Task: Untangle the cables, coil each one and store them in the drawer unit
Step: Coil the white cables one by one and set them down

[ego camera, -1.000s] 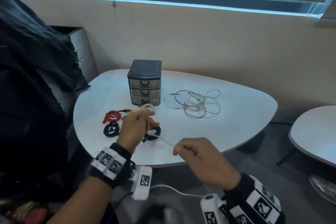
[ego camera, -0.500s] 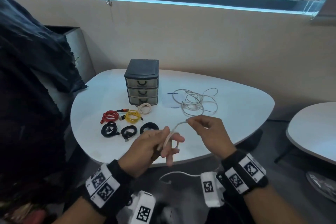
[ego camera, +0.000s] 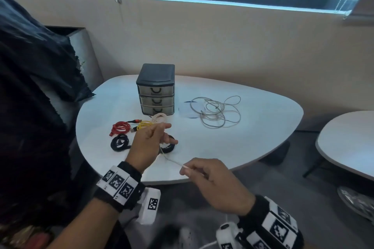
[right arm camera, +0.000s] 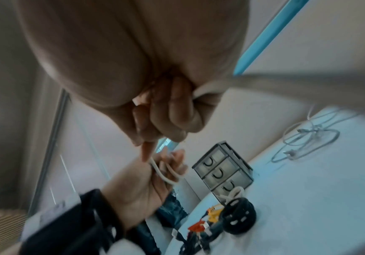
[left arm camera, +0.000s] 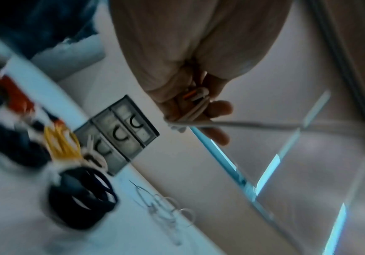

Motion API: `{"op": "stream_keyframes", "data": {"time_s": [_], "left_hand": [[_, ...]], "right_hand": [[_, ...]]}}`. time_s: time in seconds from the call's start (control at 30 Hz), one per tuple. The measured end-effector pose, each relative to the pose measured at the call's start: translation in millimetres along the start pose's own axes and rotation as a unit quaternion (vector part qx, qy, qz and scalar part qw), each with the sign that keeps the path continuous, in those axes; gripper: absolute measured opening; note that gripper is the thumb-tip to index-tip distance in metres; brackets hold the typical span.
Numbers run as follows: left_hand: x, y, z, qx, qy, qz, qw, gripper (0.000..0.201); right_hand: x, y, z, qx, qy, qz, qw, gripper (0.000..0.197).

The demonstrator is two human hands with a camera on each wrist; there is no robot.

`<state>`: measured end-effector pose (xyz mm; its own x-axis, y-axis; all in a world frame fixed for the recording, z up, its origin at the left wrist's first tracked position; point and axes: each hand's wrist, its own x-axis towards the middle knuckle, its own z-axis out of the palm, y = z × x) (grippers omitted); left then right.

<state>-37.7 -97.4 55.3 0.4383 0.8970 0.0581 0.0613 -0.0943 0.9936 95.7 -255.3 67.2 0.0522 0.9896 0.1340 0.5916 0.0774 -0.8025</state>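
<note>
A thin white cable (ego camera: 172,160) runs taut between my two hands above the near edge of the white table (ego camera: 253,147). My left hand (ego camera: 150,141) grips several turns of it wound round its fingers (left arm camera: 195,110), seen too in the right wrist view (right arm camera: 166,172). My right hand (ego camera: 202,172) pinches the cable's free run, lower right of the left hand. The dark drawer unit (ego camera: 155,90) stands at the table's back with all three drawers pushed in. A loose tangle of grey-white cable (ego camera: 217,113) lies to its right.
Coiled cables lie in front of the drawer unit: red (ego camera: 121,127), yellow (ego camera: 144,124), white (ego camera: 159,117) and black ones (ego camera: 119,142). A dark cloth-draped chair (ego camera: 40,70) stands left. A second white table (ego camera: 348,143) is at the right, a wall behind.
My right hand moved from up beside the left hand back down and toward me, drawing the cable taut. The left hand rose over the coils, holding the wound turns.
</note>
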Motion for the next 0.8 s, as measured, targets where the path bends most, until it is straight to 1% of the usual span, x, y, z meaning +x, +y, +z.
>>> {"op": "stream_keyframes", "data": {"time_s": [0.03,0.07,0.1,0.13,0.17,0.2,0.23,0.27,0.37,0.43,0.5,0.53,0.57,0.67,0.73,0.8], "left_hand": [[-3.0,-6.1,2.2,0.062,-0.021,0.012,0.998,0.03],[-9.6,-10.3,6.5,0.107,-0.059,0.018,0.992,0.031],[-17.7,-12.3,12.0,0.127,-0.106,0.017,0.986,0.034],[-27.1,-9.9,18.2,0.104,-0.147,-0.002,0.984,0.04],[-34.5,-7.6,23.1,0.047,-0.174,-0.031,0.983,0.048],[-40.9,-2.2,26.2,-0.023,-0.184,-0.063,0.981,0.056],[-45.6,4.4,27.3,-0.095,-0.182,-0.09,0.975,0.06],[-48.7,12.2,27.3,-0.159,-0.175,-0.111,0.965,0.059],[-50.9,32.7,23.3,-0.314,-0.156,-0.149,0.924,0.047],[-48.9,38.1,21.3,-0.375,-0.133,-0.182,0.899,0.045],[-45.7,38.3,20.9,-0.408,-0.118,-0.196,0.884,0.045],[-44.4,36.4,21.4,-0.408,-0.118,-0.196,0.884,0.046],[-44.0,34.0,22.3,-0.395,-0.123,-0.19,0.891,0.048],[-45.6,27.9,27.0,-0.33,-0.147,-0.158,0.919,0.056],[-46.0,25.8,28.7,-0.305,-0.149,-0.148,0.929,0.051],[-44.4,25.0,29.8,-0.297,-0.129,-0.153,0.934,0.045]], "right_hand": [[1.8,-5.5,-4.4,-0.002,0.002,-0.008,1.0,0.023],[5.5,-9.5,-9.5,0.0,0.011,-0.013,1.0,0.022],[10.7,-11.7,-15.1,0.008,0.03,-0.013,0.999,0.022],[17.2,-10.6,-21.6,0.023,0.06,-0.003,0.998,0.022],[24.5,-6.4,-28.5,0.038,0.098,0.011,0.994,0.022],[31.1,-0.8,-34.3,0.052,0.133,0.027,0.989,0.021],[35.8,4.2,-37.2,0.064,0.154,0.041,0.985,0.019],[38.2,7.2,-36.8,0.083,0.16,0.052,0.982,0.018],[38.3,6.3,-20.2,0.166,0.144,0.067,0.973,0.021],[36.4,3.5,-9.6,0.232,0.153,0.068,0.958,0.024],[35.7,1.8,-2.5,0.275,0.152,0.069,0.947,0.025],[36.4,2.1,0.1,0.277,0.153,0.069,0.946,0.026],[37.6,2.0,2.4,0.268,0.161,0.07,0.947,0.025],[41.8,4.4,4.7,0.247,0.192,0.08,0.946,0.024],[43.0,2.0,3.2,0.277,0.177,0.108,0.938,0.026],[42.2,-1.4,1.6,0.318,0.165,0.133,0.924,0.028]]}}
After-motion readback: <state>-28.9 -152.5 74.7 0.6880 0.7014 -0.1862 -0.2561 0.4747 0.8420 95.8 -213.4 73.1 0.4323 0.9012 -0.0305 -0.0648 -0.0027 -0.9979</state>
